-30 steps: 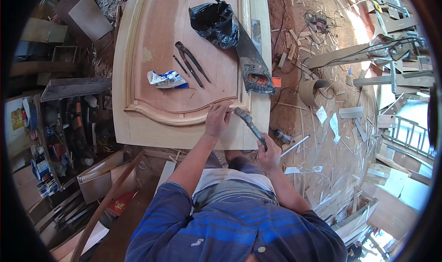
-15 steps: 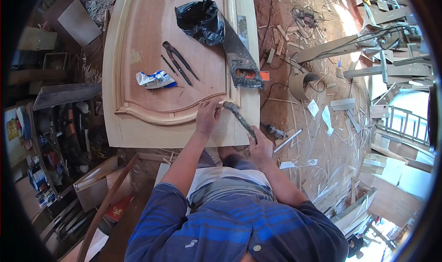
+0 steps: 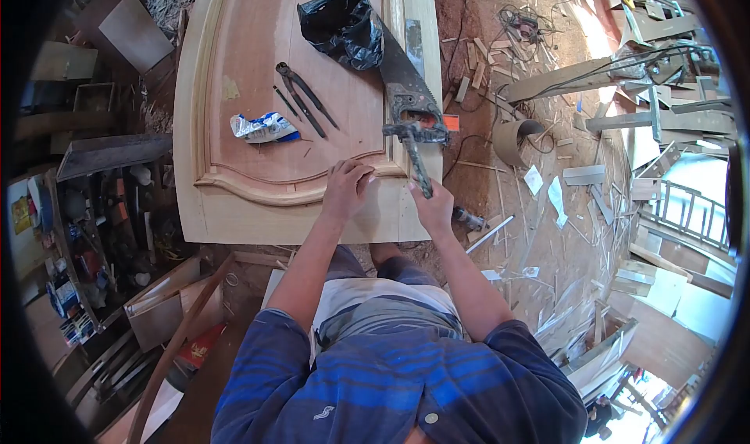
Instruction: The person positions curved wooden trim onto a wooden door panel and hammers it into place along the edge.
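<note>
Shifted away from the left hand (image 3: 346, 189), the hammer's (image 3: 419, 160) head now overlaps the saw's (image 3: 407, 77) handle in view, the right hand's (image 3: 432, 209) fingers wrapped around the hammer's own handle. The left hand's fingers are bunched narrowly at the door's (image 3: 246, 224) moulding (image 3: 269, 199); whether they pinch anything, I cannot tell. Pincers (image 3: 304, 108) and a packet (image 3: 266, 128) lie farther up the door.

On the door (image 3: 269, 224), pincers (image 3: 302, 104) between pencil (image 3: 287, 103) and saw (image 3: 405, 75), pack (image 3: 266, 128) left of them.

Hands (image 3: 344, 192) apart, right one (image 3: 432, 208) clenched
</note>
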A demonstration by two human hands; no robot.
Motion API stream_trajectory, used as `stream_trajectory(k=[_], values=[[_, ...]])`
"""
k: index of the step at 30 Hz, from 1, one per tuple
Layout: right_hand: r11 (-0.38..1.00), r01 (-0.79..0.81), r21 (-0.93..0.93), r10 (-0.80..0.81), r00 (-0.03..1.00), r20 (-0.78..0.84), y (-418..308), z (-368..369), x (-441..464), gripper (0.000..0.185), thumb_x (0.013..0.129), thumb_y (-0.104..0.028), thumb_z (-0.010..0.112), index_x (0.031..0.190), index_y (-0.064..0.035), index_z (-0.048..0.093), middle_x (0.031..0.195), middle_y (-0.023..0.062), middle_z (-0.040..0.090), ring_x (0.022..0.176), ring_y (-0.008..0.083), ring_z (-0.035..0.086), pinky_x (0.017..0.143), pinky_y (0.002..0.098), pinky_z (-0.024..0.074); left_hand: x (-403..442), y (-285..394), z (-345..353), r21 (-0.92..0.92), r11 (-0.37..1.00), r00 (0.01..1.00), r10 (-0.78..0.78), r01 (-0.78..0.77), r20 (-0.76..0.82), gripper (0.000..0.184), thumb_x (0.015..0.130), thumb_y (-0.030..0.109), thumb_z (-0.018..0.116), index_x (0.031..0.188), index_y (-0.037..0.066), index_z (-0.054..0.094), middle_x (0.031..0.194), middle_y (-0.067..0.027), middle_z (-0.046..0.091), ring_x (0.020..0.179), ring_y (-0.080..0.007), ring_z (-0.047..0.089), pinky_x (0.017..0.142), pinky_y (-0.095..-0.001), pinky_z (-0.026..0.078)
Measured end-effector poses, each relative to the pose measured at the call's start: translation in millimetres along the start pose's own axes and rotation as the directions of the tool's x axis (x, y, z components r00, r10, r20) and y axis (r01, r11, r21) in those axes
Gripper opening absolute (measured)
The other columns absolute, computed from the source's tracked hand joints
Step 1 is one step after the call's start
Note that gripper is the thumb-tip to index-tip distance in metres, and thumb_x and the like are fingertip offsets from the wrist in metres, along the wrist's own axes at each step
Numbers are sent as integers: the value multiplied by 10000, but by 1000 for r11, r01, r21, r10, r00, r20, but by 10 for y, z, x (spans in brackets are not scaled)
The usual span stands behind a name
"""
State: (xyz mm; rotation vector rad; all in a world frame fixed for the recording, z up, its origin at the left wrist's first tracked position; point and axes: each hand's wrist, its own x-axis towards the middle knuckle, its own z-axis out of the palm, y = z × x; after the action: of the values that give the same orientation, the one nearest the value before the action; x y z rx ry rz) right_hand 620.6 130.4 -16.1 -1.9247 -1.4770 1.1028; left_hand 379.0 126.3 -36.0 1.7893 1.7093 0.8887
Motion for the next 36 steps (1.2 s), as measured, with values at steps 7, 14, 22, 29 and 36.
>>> stream_trajectory(k=[7, 14, 22, 29, 36], values=[[992, -92, -86, 90, 996, -21, -39, 117, 65, 319, 962, -350, 812, 1163, -101, 817, 876, 198, 773, 859, 364, 786, 790, 456, 588, 68, 17, -57, 40, 996, 996, 85, -86, 34, 177, 889, 90, 812, 1063, 115, 789, 983, -58, 721, 998, -307, 665, 931, -474, 487], [993, -89, -77, 83, 994, -72, -116, 146, 42, 338, 965, -385, 815, 1153, -103, 818, 883, 196, 778, 867, 374, 788, 793, 458, 592, 78, -36, -33, -4, 996, 995, 85, -85, 53, 148, 908, 94, 796, 1051, 113, 765, 993, -54, 713, 1013, -305, 658, 936, -476, 476], [988, 41, -149, -49, 997, -55, -129, -42, -148, 379, 994, -416, 801, 1181, -86, 799, 801, 160, 738, 752, 337, 763, 733, 449, 582, 55, -59, -9, -22, 998, 997, 65, -64, 42, 144, 939, 129, 771, 1081, 114, 752, 1050, -56, 713, 1046, -311, 656, 946, -481, 473], [990, 19, -142, -27, 998, -53, 16, -233, -433, 401, 1030, -408, 780, 1179, -36, 772, 754, 106, 665, 696, 211, 647, 697, 386, 532, 61, -21, 4, 13, 997, 996, 72, -73, 43, 149, 941, 114, 759, 1088, 114, 737, 1070, -60, 705, 1075, -316, 648, 962, -492, 470], [932, 280, -231, -292, 956, -18, 86, -377, -575, 368, 1065, -398, 719, 1187, -51, 727, 854, 193, 743, 781, 410, 749, 714, 487, 571, 51, -23, 5, -17, 1000, 998, 21, -20, 53, 140, 939, 117, 759, 1077, 111, 738, 1072, -63, 698, 1094, -321, 637, 970, -485, 478]])
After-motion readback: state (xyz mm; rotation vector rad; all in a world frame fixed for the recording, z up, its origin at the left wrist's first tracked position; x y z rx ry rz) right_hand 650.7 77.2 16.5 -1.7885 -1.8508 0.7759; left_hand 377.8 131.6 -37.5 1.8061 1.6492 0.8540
